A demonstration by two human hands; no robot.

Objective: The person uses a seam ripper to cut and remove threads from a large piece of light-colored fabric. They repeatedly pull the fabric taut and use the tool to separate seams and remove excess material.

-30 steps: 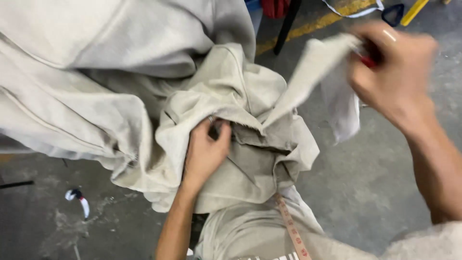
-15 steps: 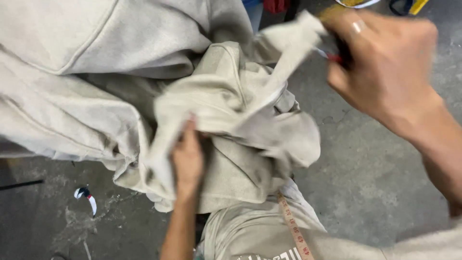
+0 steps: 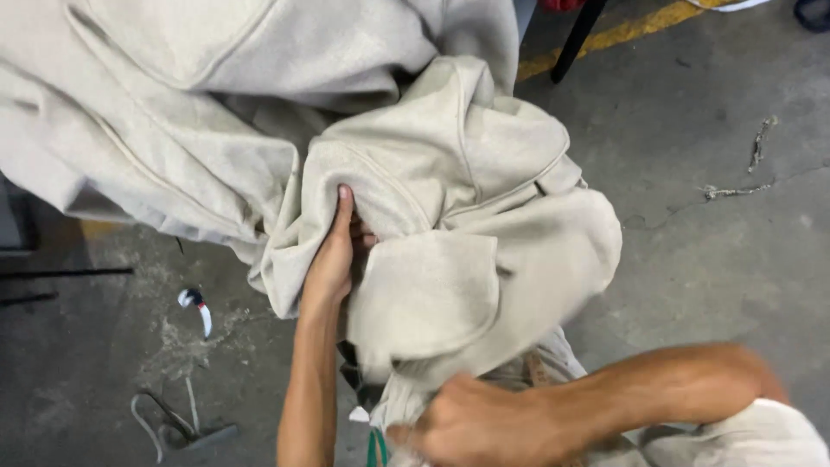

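- The left hand lies flat against the beige garment, fingers straight and pressed together, slid in under a fold of the cloth
- The right hand is at the bottom edge of the view, curled into a fist on the lower hem of the same garment; what else it may grip is hidden
- The beige garment is bunched in front of the person, hanging over their lap, with a patch pocket showing just beside the left hand
- More beige cloth of the same colour spreads across the upper left, touching the bunched piece
- Beneath is a grey concrete floor with a yellow painted line at the top
- A small white scrap and loose threads lie on the floor to the left, well apart from the hands
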